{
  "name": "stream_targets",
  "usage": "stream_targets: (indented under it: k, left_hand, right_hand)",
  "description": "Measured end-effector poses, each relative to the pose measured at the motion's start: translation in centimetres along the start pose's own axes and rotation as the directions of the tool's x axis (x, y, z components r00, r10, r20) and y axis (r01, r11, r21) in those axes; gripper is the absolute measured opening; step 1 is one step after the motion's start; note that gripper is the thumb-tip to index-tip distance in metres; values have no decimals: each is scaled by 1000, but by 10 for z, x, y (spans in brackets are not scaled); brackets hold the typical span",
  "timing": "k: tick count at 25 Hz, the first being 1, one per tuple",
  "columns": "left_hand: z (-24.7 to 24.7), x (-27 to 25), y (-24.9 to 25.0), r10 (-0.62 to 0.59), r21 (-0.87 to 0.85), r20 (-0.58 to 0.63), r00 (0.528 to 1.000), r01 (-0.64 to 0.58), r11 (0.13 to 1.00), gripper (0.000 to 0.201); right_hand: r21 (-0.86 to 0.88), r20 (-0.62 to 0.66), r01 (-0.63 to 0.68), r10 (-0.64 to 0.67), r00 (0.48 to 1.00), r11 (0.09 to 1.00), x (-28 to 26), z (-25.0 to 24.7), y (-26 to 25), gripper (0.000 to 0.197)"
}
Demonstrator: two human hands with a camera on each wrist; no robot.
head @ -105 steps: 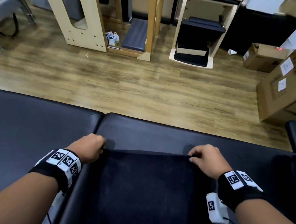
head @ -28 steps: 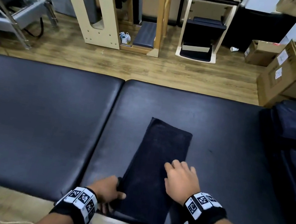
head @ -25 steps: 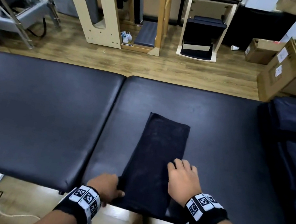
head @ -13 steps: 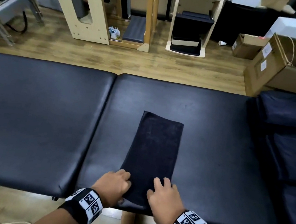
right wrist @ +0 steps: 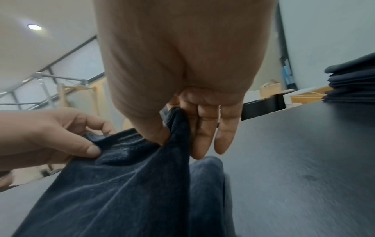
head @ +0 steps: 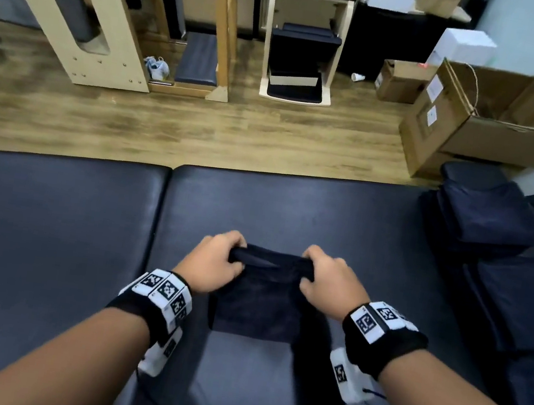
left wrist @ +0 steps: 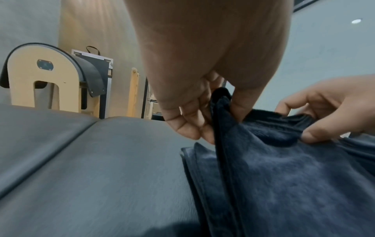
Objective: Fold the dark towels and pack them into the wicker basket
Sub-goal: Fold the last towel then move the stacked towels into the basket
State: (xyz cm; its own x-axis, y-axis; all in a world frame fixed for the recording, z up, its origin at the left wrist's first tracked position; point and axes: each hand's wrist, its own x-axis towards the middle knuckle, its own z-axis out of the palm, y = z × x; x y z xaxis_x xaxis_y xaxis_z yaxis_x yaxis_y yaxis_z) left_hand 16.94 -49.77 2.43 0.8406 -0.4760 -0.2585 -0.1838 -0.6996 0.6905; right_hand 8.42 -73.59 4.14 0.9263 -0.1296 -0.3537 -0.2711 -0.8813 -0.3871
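Note:
A dark towel (head: 259,301), folded into a narrow strip, lies on the black padded table (head: 341,227). My left hand (head: 215,260) pinches one corner of its near end and my right hand (head: 327,277) pinches the other, both lifted and carried forward above the lower layer. In the left wrist view the thumb and fingers clamp the towel (left wrist: 274,168) edge. The right wrist view shows the same pinch on the towel (right wrist: 121,184). No wicker basket is in sight.
Stacks of folded dark towels (head: 485,214) sit at the table's right end, also seen as a towel stack (right wrist: 353,80). Cardboard boxes (head: 489,117) and wooden exercise equipment (head: 79,11) stand on the wooden floor beyond the table's far edge.
Both hands took the towel's near end, lifted it and carried it forward over the rest, folding the strip in half. Earlier they lay flat on the near end.

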Motion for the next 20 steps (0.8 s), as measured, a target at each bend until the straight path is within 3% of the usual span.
stream_targets:
  k: [2, 3, 4, 6, 7, 8, 10, 12, 14, 16, 18, 20]
  left_hand:
    - [8, 19, -4, -68, -10, -174, 982, 67, 998, 21]
    - [15, 20, -7, -14, 87, -239, 971, 36, 996, 23]
    - [24, 17, -10, 125, 223, -231, 965, -73, 972, 24]
    - [43, 4, -18, 420, 464, 41, 907, -389, 796, 31]
    - [49, 0, -23, 453, 539, 184, 872, -475, 695, 39]
    - [54, 1, -30, 409, 601, 227, 884, -458, 655, 49]
    - [55, 7, -35, 217, 648, 80, 973, -216, 730, 64]
    - [53, 14, -34, 28, 590, -59, 998, 12, 807, 63]
    - [51, 16, -31, -126, 414, -88, 988, 152, 898, 55]
    - [53, 12, -26, -265, 260, -92, 960, 280, 924, 55]
    - [59, 4, -23, -359, 167, -74, 930, 366, 915, 59]
    - [69, -4, -23, -421, 63, -26, 907, 422, 905, 58]
  right_hand:
    - [-115, -103, -20, 9, 995, 993, 21, 4, 5, 39]
    - [-196, -168, -3, -31, 985, 981, 26, 11, 6, 40]
    - [-247, -208, 45, -98, 973, 968, 24, 19, 6, 37]
    - [-283, -144, 202, -250, 958, 938, 14, 38, 6, 33]
    - [-291, -52, 242, -268, 962, 926, 10, 47, 7, 37]
    - [-292, 36, 227, -227, 973, 929, 7, 56, 8, 44]
    - [-251, 82, 104, -86, 993, 962, 9, 67, 10, 64]
    - [-67, 54, -81, 85, 995, 994, 15, 73, 9, 75]
    - [186, -39, -256, 268, 963, 948, 18, 79, 4, 78]
    - [348, -91, -424, 480, 873, 836, 18, 84, -1, 71]
    - [462, 8, -534, 599, 801, 708, 11, 86, -7, 57]
    - [550, 109, -568, 622, 776, 612, -1, 85, -5, 48]
